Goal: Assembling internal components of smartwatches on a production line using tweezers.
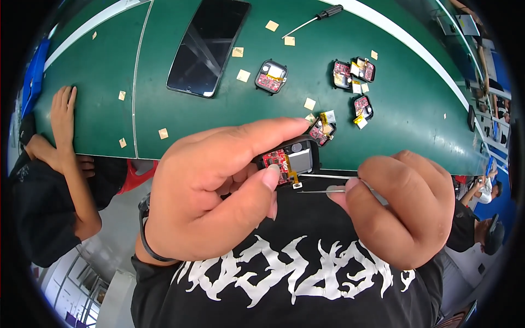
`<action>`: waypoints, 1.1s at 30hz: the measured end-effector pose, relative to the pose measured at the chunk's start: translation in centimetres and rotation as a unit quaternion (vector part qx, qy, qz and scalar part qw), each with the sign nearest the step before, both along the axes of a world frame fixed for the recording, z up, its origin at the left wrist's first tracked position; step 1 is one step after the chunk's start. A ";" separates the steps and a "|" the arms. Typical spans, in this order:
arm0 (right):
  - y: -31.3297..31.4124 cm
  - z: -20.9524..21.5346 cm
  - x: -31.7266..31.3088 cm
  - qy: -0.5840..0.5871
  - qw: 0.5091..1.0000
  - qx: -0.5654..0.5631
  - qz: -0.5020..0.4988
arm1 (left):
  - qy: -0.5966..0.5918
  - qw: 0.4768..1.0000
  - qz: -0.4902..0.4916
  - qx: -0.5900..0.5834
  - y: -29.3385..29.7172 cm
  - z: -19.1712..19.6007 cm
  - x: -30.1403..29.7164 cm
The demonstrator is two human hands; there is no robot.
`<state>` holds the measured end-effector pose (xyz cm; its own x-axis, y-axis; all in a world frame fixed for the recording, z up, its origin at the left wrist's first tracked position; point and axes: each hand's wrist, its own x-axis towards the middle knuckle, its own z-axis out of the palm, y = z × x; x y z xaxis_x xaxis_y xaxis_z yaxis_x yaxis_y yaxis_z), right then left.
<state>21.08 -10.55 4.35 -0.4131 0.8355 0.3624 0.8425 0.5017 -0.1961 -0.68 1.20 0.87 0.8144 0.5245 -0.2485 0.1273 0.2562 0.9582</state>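
Observation:
Between the fingers and thumb of my left hand [219, 186] is an opened smartwatch case [299, 158], held in front of my chest. A red circuit board, a grey battery and an orange ribbon cable show inside it. My right hand [404, 205] pinches thin metal tweezers [328, 176]. Their two tips are apart, on either side of a small connector [297, 185] at the end of the ribbon cable. Whether they touch it I cannot tell. Just beyond my left fingertips another opened watch case [321, 132] lies on the green table, partly hidden.
A large black smartphone [208, 49] and a screwdriver [314, 20] lie farther back on the table [164, 104]. More opened watch cases [270, 76] and several small beige squares [243, 75] are scattered around. At left, a co-worker's hand [63, 115] rests on the table edge.

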 end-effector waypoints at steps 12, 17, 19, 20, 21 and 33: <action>-0.1 -1.3 -0.9 0.031 0.995 0.094 0.019 | -0.035 0.998 -0.025 -0.043 -0.1 0.1 -0.1; -0.6 -1.3 -1.1 0.031 0.995 0.089 0.018 | -0.038 0.998 -0.044 -0.013 0.0 0.2 -0.4; -0.8 -1.1 -1.0 0.027 0.996 0.079 0.027 | -0.031 0.998 -0.053 -0.008 0.1 0.2 -0.6; -0.8 -1.0 -1.0 0.022 0.997 0.069 0.036 | -0.038 0.997 -0.062 -0.005 0.1 0.1 -0.7; -0.7 -0.9 -0.9 0.023 0.997 0.069 0.036 | -0.045 0.997 -0.070 -0.002 0.1 0.1 -0.7; -1.1 -0.6 -1.1 0.000 0.997 0.054 0.058 | -0.057 0.994 -0.094 0.025 0.2 -0.3 -1.1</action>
